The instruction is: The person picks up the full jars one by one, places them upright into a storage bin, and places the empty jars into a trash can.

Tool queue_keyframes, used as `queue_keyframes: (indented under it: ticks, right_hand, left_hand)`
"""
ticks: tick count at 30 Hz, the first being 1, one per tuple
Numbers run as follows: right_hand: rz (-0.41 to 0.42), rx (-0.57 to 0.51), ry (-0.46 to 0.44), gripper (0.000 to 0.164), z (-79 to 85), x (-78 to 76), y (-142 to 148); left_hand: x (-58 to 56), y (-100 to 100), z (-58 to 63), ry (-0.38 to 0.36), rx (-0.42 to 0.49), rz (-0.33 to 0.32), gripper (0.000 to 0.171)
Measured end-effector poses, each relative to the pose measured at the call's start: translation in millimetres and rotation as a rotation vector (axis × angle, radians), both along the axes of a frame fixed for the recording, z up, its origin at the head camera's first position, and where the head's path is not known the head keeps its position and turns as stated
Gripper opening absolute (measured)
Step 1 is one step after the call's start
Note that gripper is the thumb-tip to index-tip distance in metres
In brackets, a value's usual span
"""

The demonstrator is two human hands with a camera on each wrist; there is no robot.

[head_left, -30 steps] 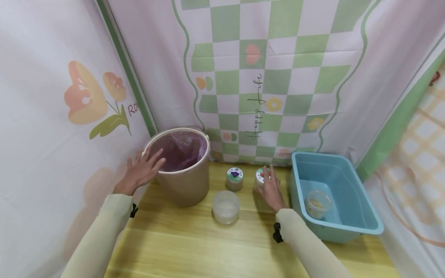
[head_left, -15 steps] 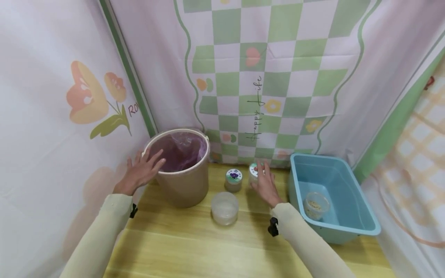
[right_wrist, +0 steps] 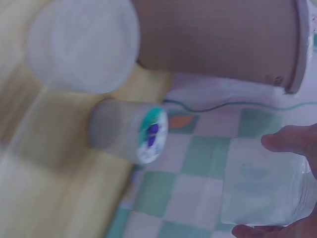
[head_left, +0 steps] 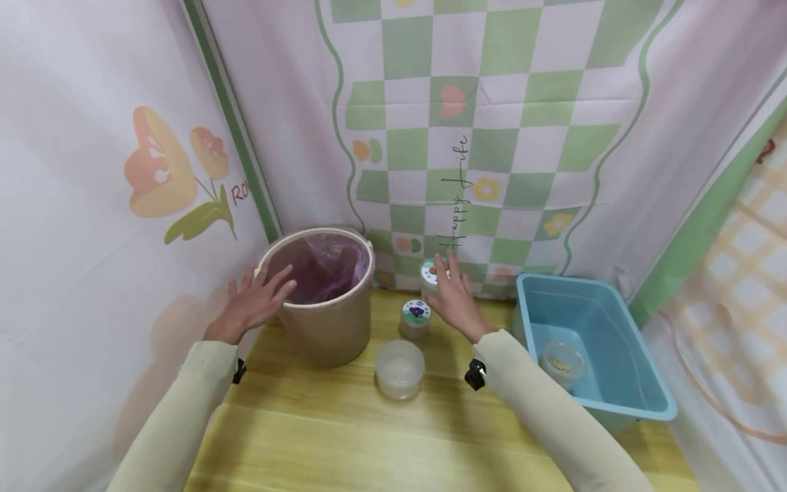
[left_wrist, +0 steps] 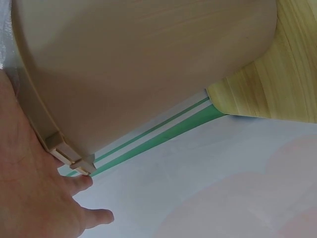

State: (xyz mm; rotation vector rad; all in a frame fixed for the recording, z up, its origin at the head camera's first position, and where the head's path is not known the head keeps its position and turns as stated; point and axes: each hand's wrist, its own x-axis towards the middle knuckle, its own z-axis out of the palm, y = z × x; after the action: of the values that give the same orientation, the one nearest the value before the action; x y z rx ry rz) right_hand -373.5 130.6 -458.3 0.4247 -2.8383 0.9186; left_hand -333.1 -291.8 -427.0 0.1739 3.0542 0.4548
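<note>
My right hand (head_left: 457,301) grips a clear jar (right_wrist: 260,186) whose white and green lid carries a red picture. It is off the table, in front of the checked cloth, with thumb and fingers on opposite sides. Below it stands a second jar (head_left: 415,321) with a purple picture on its lid. My left hand (head_left: 253,304) rests at the rim of a beige bin (head_left: 328,335), fingers spread. Inside the bin hangs a purplish plastic bag (head_left: 338,270). In the left wrist view the palm lies beside the bin's rim, and some fingers are hidden.
A translucent round tub (head_left: 399,369) stands on the wooden table (head_left: 344,437) in front of the jars. At the right is a blue basin (head_left: 615,321), with a clear cup (head_left: 562,365) of pale bits in it. Printed cloths (head_left: 406,150) hang behind and at the sides.
My right hand has lifted the red-pictured jar off the table and carried it left, to above and behind the purple-pictured jar. The left hand has stayed at the bin's rim.
</note>
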Motion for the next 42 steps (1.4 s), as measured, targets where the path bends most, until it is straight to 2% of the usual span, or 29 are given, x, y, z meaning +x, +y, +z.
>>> queue_keyframes:
  ticks: [9, 15, 20, 29, 33, 38, 42]
  right_hand:
    - [0.057, 0.068, 0.074, 0.097, 43.0, 1.3, -30.3]
    - [0.090, 0.086, 0.115, 0.095, 63.7, 1.0, -48.5]
    - [0.110, 0.101, 0.135, 0.100, 76.6, -2.2, -64.4]
    - [0.116, 0.104, 0.099, 0.100, 99.5, -10.0, -96.3]
    - [0.148, 0.117, 0.103, 0.099, 108.8, -13.3, -112.0]
    - [0.179, 0.130, 0.113, 0.098, 113.9, -14.9, -128.6]
    - [0.212, 0.129, 0.087, 0.096, 114.9, -14.4, -140.7]
  left_hand:
    - [-1.4, -1.4, -0.9, -0.005, -0.008, -0.003, 0.070]
    - [0.0, -0.5, 2.5, -0.010, -0.009, -0.004, 0.069]
    - [0.0, -1.0, 3.1, -0.009, -0.002, -0.005, 0.069]
    - [0.4, -1.0, -0.6, -0.004, 0.016, -0.005, 0.069]
    - [0.5, -2.0, 0.6, 0.006, 0.011, 0.001, 0.069]
    - [0.0, -2.4, 0.0, 0.015, 0.006, -0.002, 0.068]
    - [-0.7, -2.6, -4.0, 0.008, 0.005, -0.008, 0.069]
